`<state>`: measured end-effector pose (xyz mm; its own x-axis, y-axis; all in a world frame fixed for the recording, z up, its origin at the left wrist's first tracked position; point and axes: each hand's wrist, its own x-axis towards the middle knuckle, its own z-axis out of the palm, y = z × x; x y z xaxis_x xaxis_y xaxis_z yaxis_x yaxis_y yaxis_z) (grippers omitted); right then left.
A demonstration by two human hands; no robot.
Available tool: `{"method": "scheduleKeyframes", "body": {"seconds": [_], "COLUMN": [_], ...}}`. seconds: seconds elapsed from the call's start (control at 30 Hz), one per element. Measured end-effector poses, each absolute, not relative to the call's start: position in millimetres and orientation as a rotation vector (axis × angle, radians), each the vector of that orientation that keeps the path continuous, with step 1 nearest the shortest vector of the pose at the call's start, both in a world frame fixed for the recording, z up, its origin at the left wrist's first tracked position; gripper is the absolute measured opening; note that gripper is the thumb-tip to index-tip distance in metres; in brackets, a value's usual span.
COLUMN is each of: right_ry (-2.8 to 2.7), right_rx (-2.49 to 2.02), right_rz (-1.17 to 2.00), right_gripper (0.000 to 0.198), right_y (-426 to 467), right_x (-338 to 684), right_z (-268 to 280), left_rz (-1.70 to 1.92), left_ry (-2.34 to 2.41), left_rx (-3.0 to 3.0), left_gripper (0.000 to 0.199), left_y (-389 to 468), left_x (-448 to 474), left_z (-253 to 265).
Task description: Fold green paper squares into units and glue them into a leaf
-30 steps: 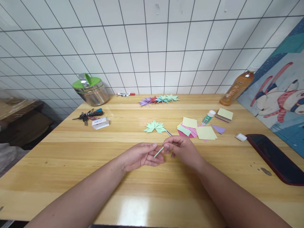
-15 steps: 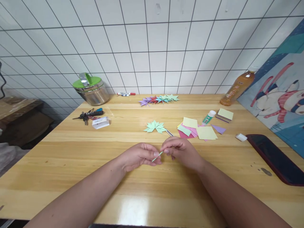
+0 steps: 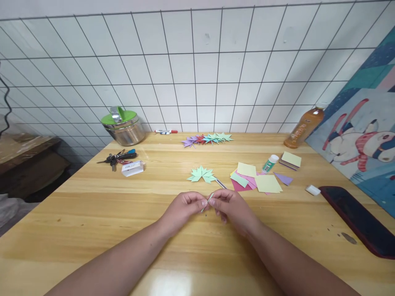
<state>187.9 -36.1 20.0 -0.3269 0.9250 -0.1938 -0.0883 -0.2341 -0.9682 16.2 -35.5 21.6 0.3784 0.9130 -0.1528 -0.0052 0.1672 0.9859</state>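
Narrow pale green folded-paper strip point(image 3: 211, 197) is held up between both hands, over the middle of the wooden worktop point(image 3: 92, 213). Left hand point(image 3: 185, 207) gripping it, thumb and finger pinched around its lower half; right hand point(image 3: 231, 207) pinched on the upper part, thumb tip close to the left thumb. A bit of strip shows past each pinch.

Handling, my guess: next to no weight, fairly stiff along its length from folding, not slippery, but easy to crease or tear—so fingertip pinches, light pressure, near the ends rather than squeezing the middle.

Around: pale green pointed paper leaf shape point(image 3: 201, 170) lies flat beyond the hands, a slim dark-and-white pen-like stick point(image 3: 221, 183) at its right edge, running toward the right hand. That stick is the nearest obstacle—likely to get knocked by the right knuckles. To the right, loose coloured paper squares point(image 3: 268, 183), a green-and-white glue stick point(image 3: 270, 163) and a purple paper triangle point(image 3: 284, 179). Farther back, an overlapping row of purple, red, turquoise and green paper leaves point(image 3: 212, 139). Black phone with dark red edge point(image 3: 358, 220) at far right, well apart.
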Motion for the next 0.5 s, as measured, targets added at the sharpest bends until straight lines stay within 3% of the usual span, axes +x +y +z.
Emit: {"method": "scheduleKeyframes", "body": {"seconds": [0.2,0.27,0.37,0.5], "right_ry": [-1.307,-1.473,-1.777,-2.07], "right_rx": [-1.221,-1.399,-1.713,-1.75], "right_rz": [1.5,1.236,0.676,0.789], "right_gripper": [0.027,0.02,0.01,0.01], "right_y": [-27.2,-22.9,-17.6,-13.6], "right_x": [215.5,238.6,274.4,300.8], "right_z": [47.0,58.4,62.6,53.2], "left_rz": [0.884,0.905,0.792,0.515], "left_ry": [1.238,1.361,1.464,1.453], "left_rx": [1.66,1.962,2.3,2.485], "left_gripper": [0.028,0.028,0.047,0.053], "left_y": [-30.7,-23.9,-11.9,0.0], "left_x": [7.3,-0.2,-9.4,-12.2], "left_z": [32.7,30.9,18.6,-1.2]}}
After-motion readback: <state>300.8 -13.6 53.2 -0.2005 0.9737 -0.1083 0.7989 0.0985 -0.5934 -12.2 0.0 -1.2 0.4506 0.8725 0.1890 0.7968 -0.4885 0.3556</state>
